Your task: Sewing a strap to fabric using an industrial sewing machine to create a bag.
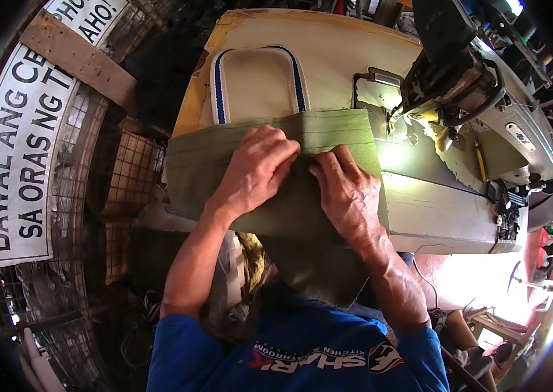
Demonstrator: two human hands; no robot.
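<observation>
A green fabric panel [211,163] hangs over the near edge of the sewing table, with stitched lines running along its upper border. A white webbing strap with a blue stripe [218,85] rises from that border and forms a loop on the tabletop. My left hand [258,166] is closed on the panel left of its middle, fingers bent and thumb side inward. Just to its right, my right hand [348,189] pinches the same fabric with curled fingers. A narrow gap separates the two hands. The fingertips are partly hidden against the cloth.
At the right stands a sewing machine [485,111] with its lamp lit beside the needle. A yellow-handled tool [481,162] lies by its base. The pale tabletop [348,46] extends behind the strap. Wire mesh and a white lettered sign [18,163] line the left side.
</observation>
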